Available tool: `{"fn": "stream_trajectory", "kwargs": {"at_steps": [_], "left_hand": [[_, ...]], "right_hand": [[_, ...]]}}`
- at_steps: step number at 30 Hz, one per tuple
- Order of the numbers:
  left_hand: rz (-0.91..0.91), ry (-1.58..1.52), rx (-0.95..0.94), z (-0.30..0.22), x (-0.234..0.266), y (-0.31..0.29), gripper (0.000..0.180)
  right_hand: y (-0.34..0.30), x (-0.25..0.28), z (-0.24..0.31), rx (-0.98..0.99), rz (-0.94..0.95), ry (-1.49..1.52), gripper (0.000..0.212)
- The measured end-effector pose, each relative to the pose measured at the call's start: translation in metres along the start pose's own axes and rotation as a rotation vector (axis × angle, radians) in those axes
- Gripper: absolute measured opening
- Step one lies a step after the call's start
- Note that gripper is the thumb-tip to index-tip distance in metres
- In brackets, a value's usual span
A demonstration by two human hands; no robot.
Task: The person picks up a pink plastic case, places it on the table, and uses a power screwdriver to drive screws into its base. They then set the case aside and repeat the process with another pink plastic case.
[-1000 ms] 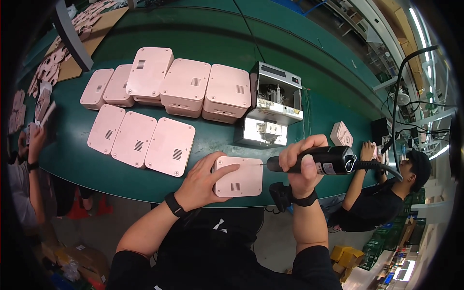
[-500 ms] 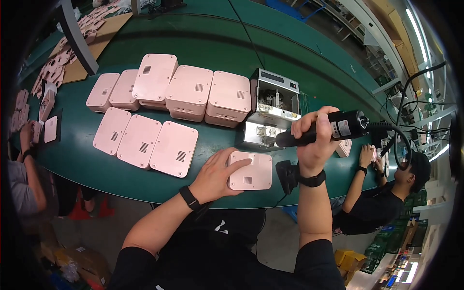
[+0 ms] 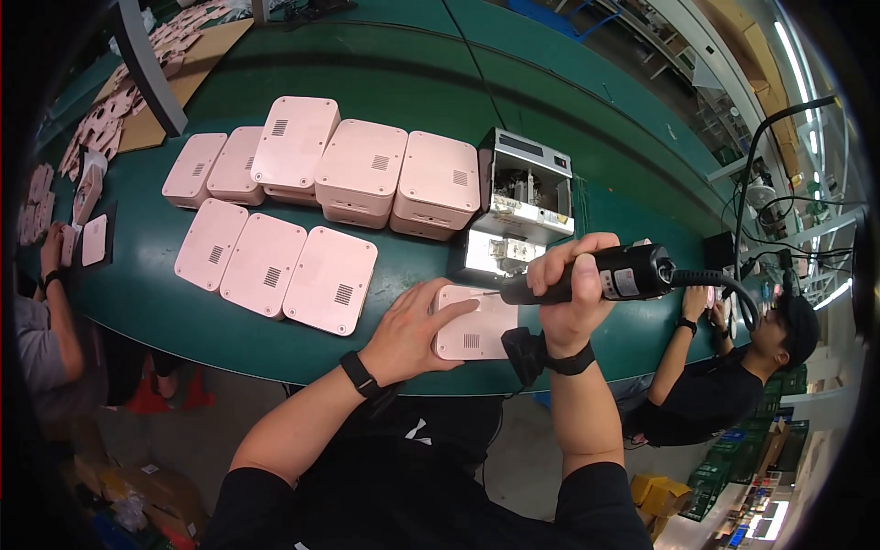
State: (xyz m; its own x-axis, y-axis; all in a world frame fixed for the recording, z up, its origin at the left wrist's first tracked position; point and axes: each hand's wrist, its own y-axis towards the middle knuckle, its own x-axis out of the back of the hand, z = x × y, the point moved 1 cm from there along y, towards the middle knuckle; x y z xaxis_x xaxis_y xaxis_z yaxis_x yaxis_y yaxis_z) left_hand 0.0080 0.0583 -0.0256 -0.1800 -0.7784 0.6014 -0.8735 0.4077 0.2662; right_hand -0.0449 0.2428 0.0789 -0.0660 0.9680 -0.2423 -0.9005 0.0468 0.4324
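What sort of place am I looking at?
Probably a factory assembly line: matching pink boxes stand in rows on a long green bench, the right hand grips a corded black screwdriver, and other people work nearby.

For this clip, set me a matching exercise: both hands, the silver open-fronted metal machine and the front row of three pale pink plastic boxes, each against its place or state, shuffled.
Column one
1. left hand
2. right hand
3. silver open-fronted metal machine
4. front row of three pale pink round-cornered plastic boxes

Column two
A. standing on the green table, just right of the rear group of pink boxes
B. gripping a black cylindrical corded screwdriver
C. lying side by side, left of the left hand
D. resting on a single pink box

Pairs: 1-D, 2-B, 3-A, 4-C
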Motion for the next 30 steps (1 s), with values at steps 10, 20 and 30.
{"fn": "stream_trajectory", "kwargs": {"at_steps": [10, 20, 30], "left_hand": [[-0.01, 0.018, -0.003, 0.0, -0.002, -0.001, 0.078], [-0.01, -0.014, -0.035, -0.001, -0.006, 0.004, 0.078], [0.001, 0.001, -0.075, -0.005, -0.017, 0.014, 0.079]], "right_hand": [[-0.001, 0.0, -0.006, -0.025, 0.009, 0.015, 0.022], [0.02, 0.004, 0.022, 0.163, -0.055, -0.013, 0.018], [0.005, -0.005, 0.022, 0.015, 0.03, 0.064, 0.022]]}}
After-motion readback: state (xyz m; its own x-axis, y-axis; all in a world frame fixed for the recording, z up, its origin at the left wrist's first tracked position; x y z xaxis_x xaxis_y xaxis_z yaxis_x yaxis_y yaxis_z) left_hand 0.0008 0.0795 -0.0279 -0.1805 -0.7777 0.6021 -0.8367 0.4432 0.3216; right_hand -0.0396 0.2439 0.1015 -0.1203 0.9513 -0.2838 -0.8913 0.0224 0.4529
